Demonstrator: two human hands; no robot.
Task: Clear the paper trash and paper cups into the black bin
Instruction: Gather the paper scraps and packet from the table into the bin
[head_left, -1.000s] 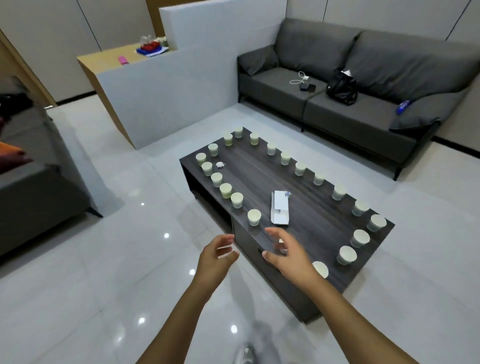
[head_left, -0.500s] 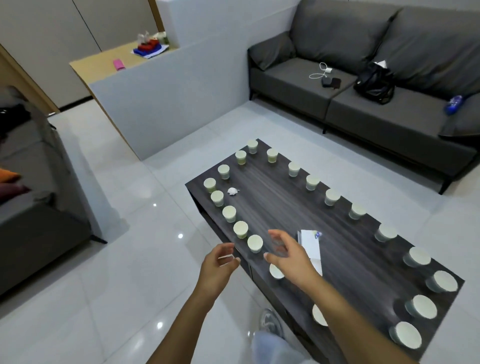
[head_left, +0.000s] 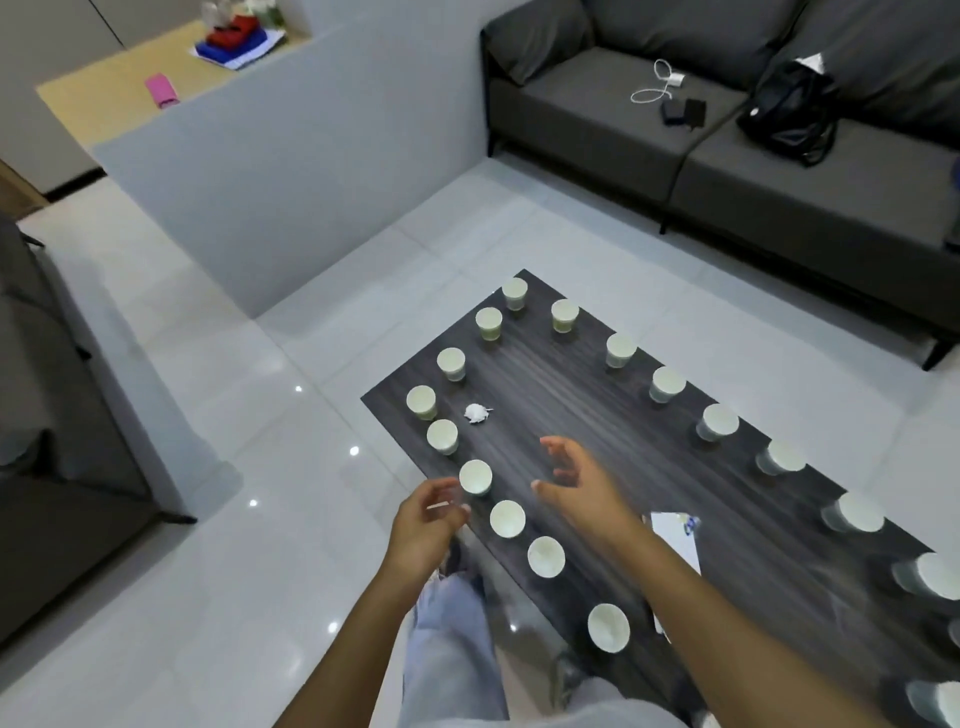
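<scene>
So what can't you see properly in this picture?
Head view only:
- The black bin: nowhere in the frame.
- White box on the coffee table: partly behind the right hand and arm; its print is too small to read.
- Paper cups at the right edge: blurred and cut off.
- Left hand: empty or pinching something, unclear.
</scene>
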